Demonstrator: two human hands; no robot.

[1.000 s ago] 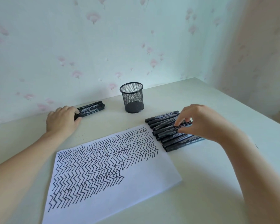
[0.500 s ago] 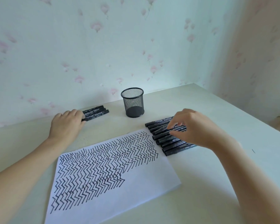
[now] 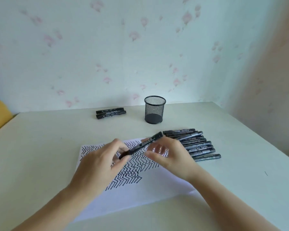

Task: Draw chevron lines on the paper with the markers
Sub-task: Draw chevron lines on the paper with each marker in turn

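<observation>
In the head view, both hands hold one marker [image 3: 141,145] above the paper [image 3: 150,189]: the left hand [image 3: 100,164] pinches its lower end and the right hand [image 3: 167,154] curls round the barrel, probably to pull off the cap. The unused markers [image 3: 193,144] lie in a row just right of the paper for easy reach, and the paper lies flat on the table [image 3: 40,147], its upper part filled with chevrons.

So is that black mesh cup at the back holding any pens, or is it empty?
Empty, as far as shows. The mesh cup stands upright, nothing pokes above its rim, and only its dark base shows through the mesh.
</observation>
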